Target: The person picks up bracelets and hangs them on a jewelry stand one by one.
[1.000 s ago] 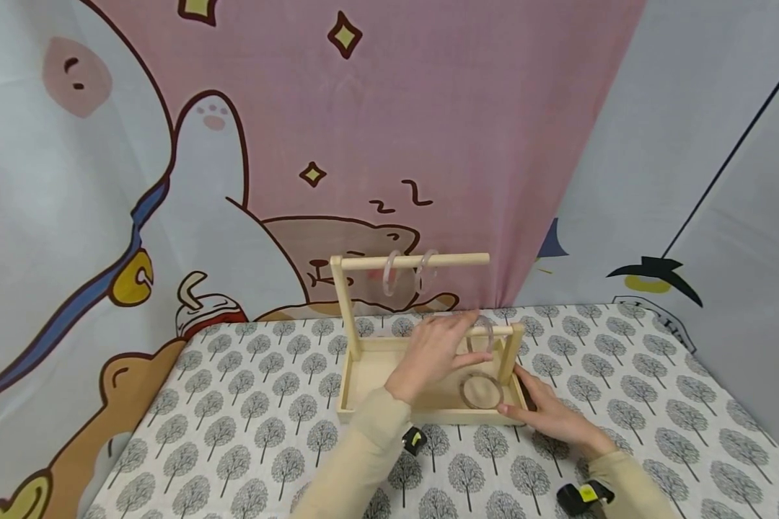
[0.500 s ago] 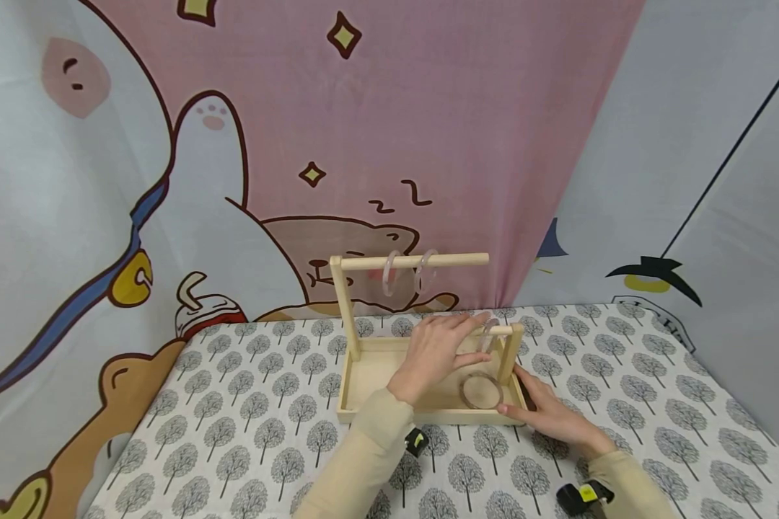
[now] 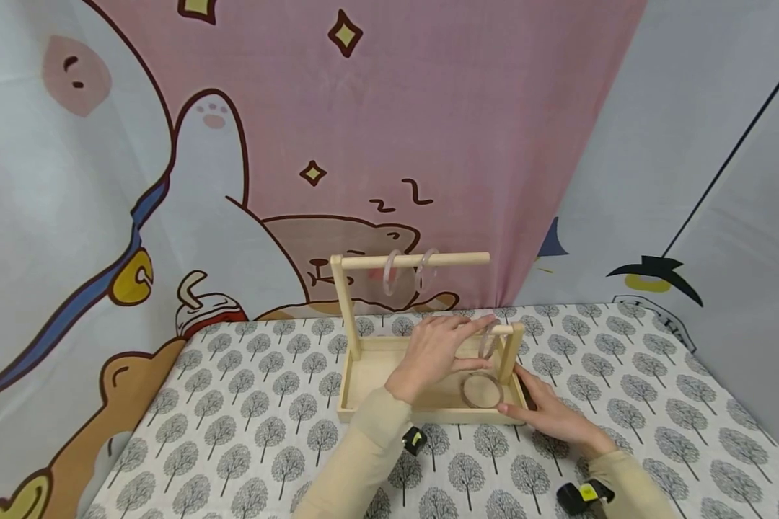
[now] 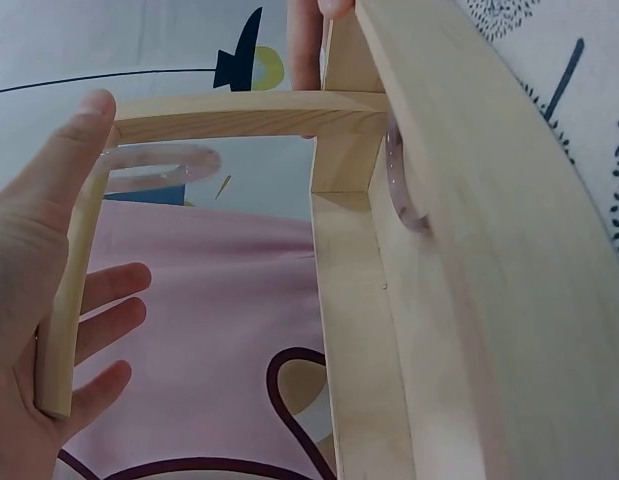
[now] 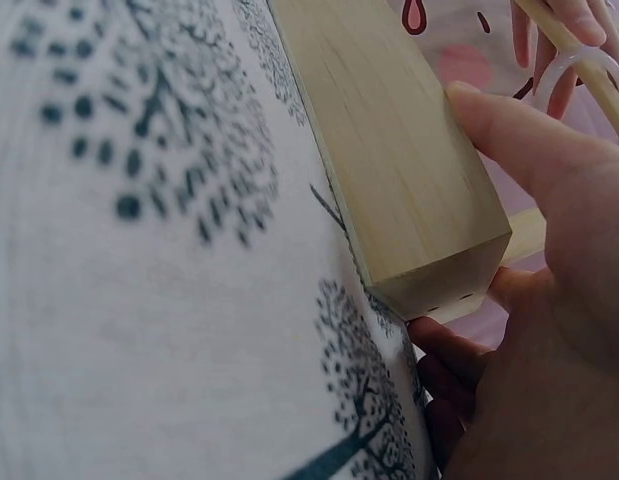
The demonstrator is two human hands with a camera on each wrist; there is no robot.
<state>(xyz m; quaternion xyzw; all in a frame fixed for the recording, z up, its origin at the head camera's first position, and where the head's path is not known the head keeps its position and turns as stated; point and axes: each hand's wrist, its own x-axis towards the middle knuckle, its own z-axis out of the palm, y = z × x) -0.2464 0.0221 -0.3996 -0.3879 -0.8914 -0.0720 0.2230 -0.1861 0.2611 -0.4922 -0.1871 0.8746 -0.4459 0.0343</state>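
Note:
A wooden bangle stand with a tray base and two bars sits on the table. My left hand reaches over the tray to the lower bar; its thumb and fairly straight fingers lie on either side of the bar's free end. A translucent pinkish bangle hangs on this bar by the thumb tip, close to the right post. My right hand grips the tray's right end, thumb on the front wall. Another bangle lies in the tray at the right.
Two pale bangles, one left and one right, hang from the higher bar, whose right end is free. A tree-print cloth covers the table. Behind it hangs a cartoon curtain.
The bangle on the lower bar has slid right toward the post and turned slightly. My left fingers have shifted a little right with it. The right hand and the stand have stayed put.

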